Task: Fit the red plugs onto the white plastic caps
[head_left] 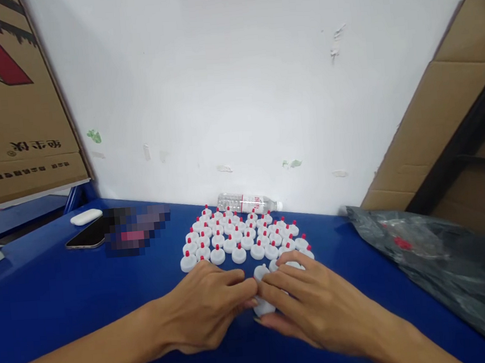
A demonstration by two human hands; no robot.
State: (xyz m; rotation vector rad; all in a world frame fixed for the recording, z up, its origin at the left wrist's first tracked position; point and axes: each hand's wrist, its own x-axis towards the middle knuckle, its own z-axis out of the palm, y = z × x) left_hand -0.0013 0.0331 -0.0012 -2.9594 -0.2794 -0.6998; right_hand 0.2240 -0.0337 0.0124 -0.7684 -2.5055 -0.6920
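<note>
Both hands meet at the near middle of a blue table (45,297). My left hand (206,310) and my right hand (306,305) have their fingers curled together around a small white cap (264,307), and another white cap (261,271) shows just above the fingertips. Just beyond the hands stand several rows of white caps with red tips (242,234), upright and close together.
A clear plastic water bottle (248,202) lies on its side by the white wall. A phone (85,238) and a white case (86,217) lie at the left. A dark plastic bag (437,261) sits at the right. Cardboard boxes (10,110) flank both sides.
</note>
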